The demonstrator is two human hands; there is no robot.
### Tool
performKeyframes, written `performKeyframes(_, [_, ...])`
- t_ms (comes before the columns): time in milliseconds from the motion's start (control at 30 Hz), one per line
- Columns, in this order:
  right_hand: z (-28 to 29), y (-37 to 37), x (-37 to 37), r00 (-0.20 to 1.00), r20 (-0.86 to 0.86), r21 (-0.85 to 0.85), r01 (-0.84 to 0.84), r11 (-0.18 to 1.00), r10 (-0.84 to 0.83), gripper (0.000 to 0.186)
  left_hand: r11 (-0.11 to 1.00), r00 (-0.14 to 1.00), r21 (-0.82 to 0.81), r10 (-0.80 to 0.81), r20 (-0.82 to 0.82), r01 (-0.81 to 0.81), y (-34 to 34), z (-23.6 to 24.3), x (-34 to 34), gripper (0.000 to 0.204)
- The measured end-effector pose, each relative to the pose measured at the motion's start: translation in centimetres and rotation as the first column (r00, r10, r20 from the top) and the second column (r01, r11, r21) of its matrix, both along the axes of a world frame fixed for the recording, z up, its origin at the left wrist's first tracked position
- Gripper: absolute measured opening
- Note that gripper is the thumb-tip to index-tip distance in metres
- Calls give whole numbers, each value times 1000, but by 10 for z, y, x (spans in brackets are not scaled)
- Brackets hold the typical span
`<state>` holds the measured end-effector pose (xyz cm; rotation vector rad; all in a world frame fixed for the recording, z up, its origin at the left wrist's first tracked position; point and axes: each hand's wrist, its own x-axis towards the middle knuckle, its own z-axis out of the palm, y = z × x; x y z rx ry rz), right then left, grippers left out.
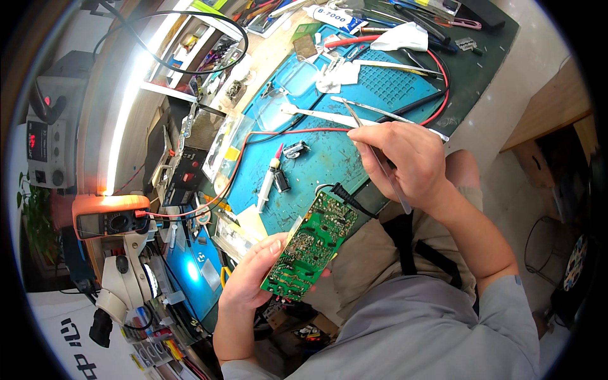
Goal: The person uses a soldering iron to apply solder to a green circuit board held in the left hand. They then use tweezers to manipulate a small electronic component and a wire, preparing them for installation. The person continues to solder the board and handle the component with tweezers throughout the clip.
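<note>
My left hand (256, 269) grips a green circuit board (310, 247) by its left edge, with the soldered side facing up. A black cable (348, 197) runs from the board's far end. Above and to the right of the board, my right hand (402, 161) is closed around metal tweezers (387, 170), whose tips point away from me over the blue mat. The tweezers are apart from the board. On the blue mat (329, 164) beyond the board lie a syringe (268, 183) with a pink tip, a black cylindrical capacitor (281, 182) and a small metallic part (296, 149).
An orange multimeter (114, 216) with red and black leads stands at the left, beside a white microscope (130, 272). A red lead (297, 131) crosses the mat. Tools, a white glue tube (335, 19) and a white tissue (402, 38) crowd the far side.
</note>
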<state>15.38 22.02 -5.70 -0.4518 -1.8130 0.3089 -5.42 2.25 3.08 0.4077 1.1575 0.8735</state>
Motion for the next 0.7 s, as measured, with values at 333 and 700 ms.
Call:
performKeyframes(333, [-1, 0, 1, 1000, 1, -5, -3, 1000, 3, 24, 1000, 998, -31, -6, -65, 4, 1, 2, 0, 76])
performKeyframes(700, [-2, 4, -1, 1000, 21, 23, -20, 1000, 19, 24, 770, 96, 255, 247, -964, 585, 3, 0, 14, 36])
